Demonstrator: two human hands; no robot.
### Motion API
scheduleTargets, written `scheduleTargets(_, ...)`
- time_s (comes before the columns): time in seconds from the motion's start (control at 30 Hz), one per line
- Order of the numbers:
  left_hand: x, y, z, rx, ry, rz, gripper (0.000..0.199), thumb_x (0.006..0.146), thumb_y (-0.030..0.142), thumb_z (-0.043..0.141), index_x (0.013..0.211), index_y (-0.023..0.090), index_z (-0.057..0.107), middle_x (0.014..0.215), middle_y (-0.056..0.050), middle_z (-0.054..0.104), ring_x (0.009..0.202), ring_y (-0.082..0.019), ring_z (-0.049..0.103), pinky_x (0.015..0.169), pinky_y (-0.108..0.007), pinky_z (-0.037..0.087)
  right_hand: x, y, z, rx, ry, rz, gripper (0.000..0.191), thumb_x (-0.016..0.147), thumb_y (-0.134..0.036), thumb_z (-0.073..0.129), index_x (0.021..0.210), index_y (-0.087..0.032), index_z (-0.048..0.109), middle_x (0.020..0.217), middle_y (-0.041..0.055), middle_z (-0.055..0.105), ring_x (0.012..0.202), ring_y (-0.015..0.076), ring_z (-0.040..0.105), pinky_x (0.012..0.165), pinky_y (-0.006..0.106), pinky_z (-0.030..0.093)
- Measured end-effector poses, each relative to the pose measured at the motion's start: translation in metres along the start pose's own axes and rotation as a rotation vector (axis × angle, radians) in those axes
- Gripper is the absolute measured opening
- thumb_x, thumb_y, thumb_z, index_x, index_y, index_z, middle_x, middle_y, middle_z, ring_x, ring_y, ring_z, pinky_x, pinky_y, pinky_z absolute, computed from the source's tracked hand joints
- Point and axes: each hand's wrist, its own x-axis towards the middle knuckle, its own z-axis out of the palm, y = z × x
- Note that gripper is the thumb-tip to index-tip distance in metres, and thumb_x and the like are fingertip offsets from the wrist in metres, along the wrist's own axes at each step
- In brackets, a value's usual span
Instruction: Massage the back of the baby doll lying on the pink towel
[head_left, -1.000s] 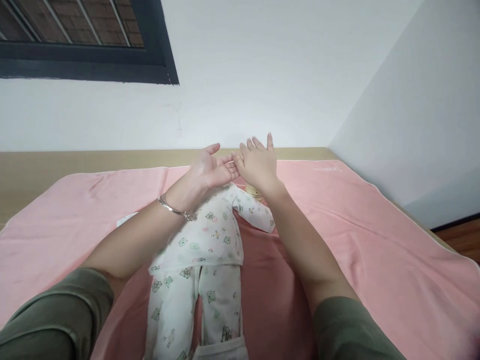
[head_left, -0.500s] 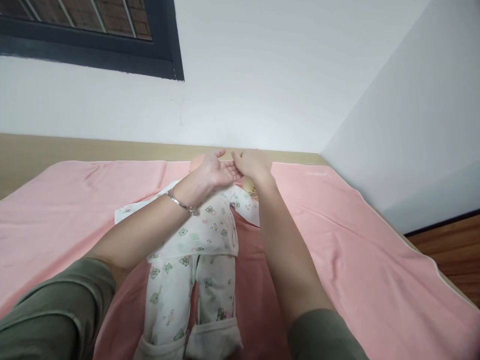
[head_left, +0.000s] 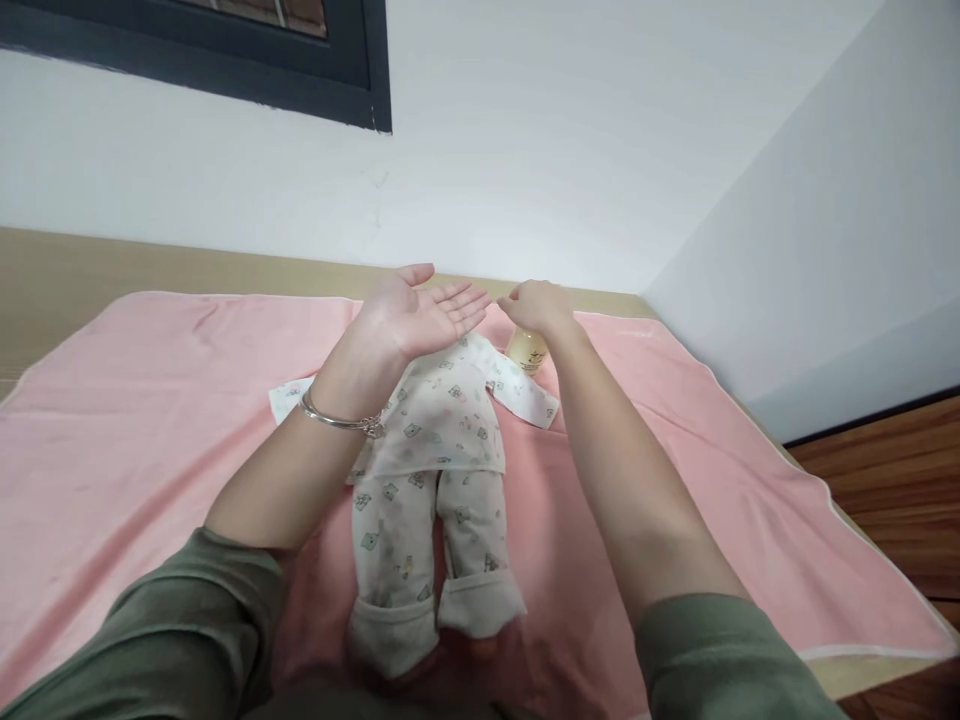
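Head view, the only one: left hand (head_left: 427,315) palm up, fingers spread loosely and holding nothing visible, over the neck end of a white printed top (head_left: 454,405). Right hand (head_left: 541,305) curled over the upper end of a yellowish bottle (head_left: 526,350) – cap end hidden by the hand, so can't tell if it's gripping, pressing or just hovering. Bottle sits at the far part of the pink cloth (head_left: 675,480), just beside the top's sleeve on the picture's right; touching or not, unclear. Just changed: a second ago the right hand had its fingers stretched out past the left fingertips, half a second ago the two overlapped; now there's a narrow gap between them, the right hand is bent downward and more of the bottle shows. Judging by that, the right hand's business is with the bottle, while the left seems to be the waiting, cupping one; garments look like they're not being handled. Matching trousers (head_left: 397,530) lie below the top – both turned-up cuffs now in frame, as the view has shifted. Bracelet (head_left: 337,420) on the left wrist. Anything at the top's neck: blocked.
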Motion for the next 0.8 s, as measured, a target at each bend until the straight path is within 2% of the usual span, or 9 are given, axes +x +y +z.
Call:
scheduleTargets(0.2, -0.017, 0.003, 0.004, -0.045, -0.092, -0.002, 0.063, 0.094, 0.028, 0.039, 0.156, 0.015, 0.035, 0.141, -0.018, 0.06, 0.133, -0.025, 0.061, 0.102, -0.034, 0.057, -0.002, 0.004, 0.001, -0.055, -0.009, -0.028, 0.035, 0.093, -0.04, 0.047, 0.094, -0.02, 0.075, 0.095, 0.0102, 0.077, 0.09, 0.027, 0.07, 0.078, 0.034, 0.047)
scheduleTargets(0.4, -0.028, 0.001, 0.006, -0.054, -0.141, -0.055, 0.061, 0.093, 0.028, 0.04, 0.154, 0.016, 0.039, 0.14, -0.017, 0.061, 0.134, -0.025, 0.06, 0.105, -0.034, 0.056, 0.009, 0.01, 0.009, -0.128, -0.003, -0.048, 0.031, 0.09, -0.045, 0.056, 0.104, -0.024, 0.075, 0.109, 0.0103, 0.076, 0.098, 0.0296, 0.07, 0.081, 0.034, 0.048)
scheduleTargets(0.5, -0.03, 0.003, 0.005, -0.079, -0.178, -0.064, 0.062, 0.092, 0.027, 0.042, 0.153, 0.018, 0.039, 0.142, -0.016, 0.06, 0.136, -0.026, 0.059, 0.107, -0.036, 0.055, 0.011, 0.013, 0.012, -0.142, -0.013, -0.046, 0.031, 0.089, -0.045, 0.059, 0.107, -0.025, 0.075, 0.111, 0.0097, 0.076, 0.099, 0.0298, 0.07, 0.08, 0.034, 0.048)
scheduleTargets(0.63, -0.029, 0.008, 0.001, -0.097, -0.193, -0.052, 0.065, 0.089, 0.025, 0.044, 0.154, 0.021, 0.038, 0.146, -0.014, 0.057, 0.139, -0.028, 0.056, 0.112, -0.041, 0.052, 0.007, 0.015, 0.011, -0.161, -0.013, -0.016, 0.033, 0.093, -0.043, 0.053, 0.102, -0.022, 0.076, 0.103, 0.0116, 0.077, 0.093, 0.029, 0.071, 0.075, 0.033, 0.047)
scheduleTargets(0.7, -0.028, 0.012, -0.001, -0.096, -0.211, -0.032, 0.065, 0.09, 0.025, 0.044, 0.154, 0.021, 0.036, 0.147, -0.013, 0.056, 0.14, -0.029, 0.054, 0.113, -0.043, 0.051, 0.004, 0.014, 0.01, -0.132, 0.016, 0.017, 0.035, 0.093, -0.044, 0.052, 0.104, -0.022, 0.077, 0.104, 0.0115, 0.077, 0.096, 0.0289, 0.071, 0.076, 0.032, 0.047)
scheduleTargets(0.8, -0.026, 0.02, -0.004, -0.115, -0.197, 0.021, 0.063, 0.092, 0.026, 0.043, 0.154, 0.019, 0.036, 0.148, -0.012, 0.055, 0.141, -0.028, 0.053, 0.113, -0.041, 0.05, -0.001, 0.01, 0.008, -0.016, 0.075, 0.064, 0.037, 0.093, -0.043, 0.05, 0.115, -0.028, 0.076, 0.113, 0.0064, 0.077, 0.104, 0.0278, 0.07, 0.081, 0.032, 0.047)
